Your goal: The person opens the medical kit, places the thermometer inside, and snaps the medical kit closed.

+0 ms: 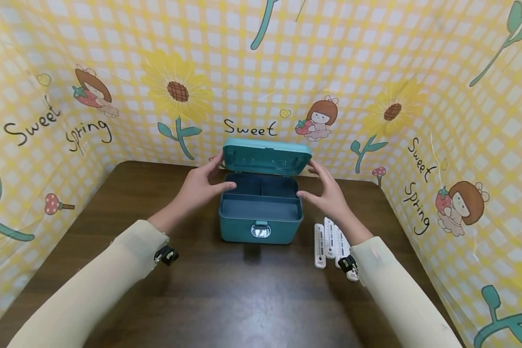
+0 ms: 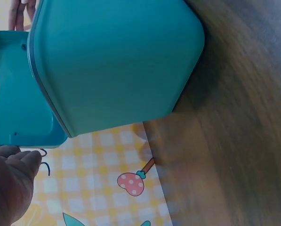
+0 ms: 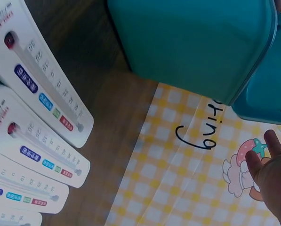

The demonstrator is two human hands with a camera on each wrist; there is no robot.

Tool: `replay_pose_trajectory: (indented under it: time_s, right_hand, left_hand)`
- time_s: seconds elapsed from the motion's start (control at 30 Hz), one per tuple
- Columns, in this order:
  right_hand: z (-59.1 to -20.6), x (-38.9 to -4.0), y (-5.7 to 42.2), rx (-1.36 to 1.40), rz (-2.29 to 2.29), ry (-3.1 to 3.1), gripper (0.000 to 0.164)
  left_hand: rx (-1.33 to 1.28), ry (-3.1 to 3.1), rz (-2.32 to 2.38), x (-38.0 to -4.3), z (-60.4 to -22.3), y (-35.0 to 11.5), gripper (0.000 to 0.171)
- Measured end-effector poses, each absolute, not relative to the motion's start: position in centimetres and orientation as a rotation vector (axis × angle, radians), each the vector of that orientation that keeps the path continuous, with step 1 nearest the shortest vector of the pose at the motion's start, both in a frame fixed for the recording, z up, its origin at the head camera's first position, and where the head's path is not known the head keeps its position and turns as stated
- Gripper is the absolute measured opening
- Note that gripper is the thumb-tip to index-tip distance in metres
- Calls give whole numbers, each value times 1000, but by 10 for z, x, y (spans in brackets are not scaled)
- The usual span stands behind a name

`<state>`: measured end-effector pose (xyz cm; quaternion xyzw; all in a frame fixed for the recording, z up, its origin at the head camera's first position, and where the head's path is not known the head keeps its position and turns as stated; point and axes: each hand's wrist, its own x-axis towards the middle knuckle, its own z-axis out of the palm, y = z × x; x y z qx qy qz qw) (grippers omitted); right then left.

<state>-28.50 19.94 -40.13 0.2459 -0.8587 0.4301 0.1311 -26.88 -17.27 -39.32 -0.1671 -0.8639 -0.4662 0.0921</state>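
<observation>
A teal storage box (image 1: 261,231) stands on the table with its lid (image 1: 267,159) raised and tilted back. Inside it, a dark blue tray (image 1: 261,209) with dividers shows nothing in its compartments. My left hand (image 1: 200,188) is at the lid's left end, its fingertips against the outer side and its thumb extended over the box's left rim. At the lid's right end my right hand (image 1: 328,191) has its fingers loosely extended, the thumb near the right rim. Several white thermometers (image 3: 36,75) lie to the right of the box, partly beneath the right wrist.
The brown wooden table (image 1: 226,299) stretches in front of the box. A yellow checked cloth (image 1: 243,72) printed with flowers and cartoon figures stands around the back and sides. A silver latch (image 1: 261,231) is on the box's front.
</observation>
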Motion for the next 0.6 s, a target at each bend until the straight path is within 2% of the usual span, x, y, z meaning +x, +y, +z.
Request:
replay_pose_trajectory:
  time_s: [0.6]
  right_hand:
    - [-417,-318,200,662,1365,-2632,91]
  left_hand:
    - [-423,-2730,-1396,-300,-410,-174,98]
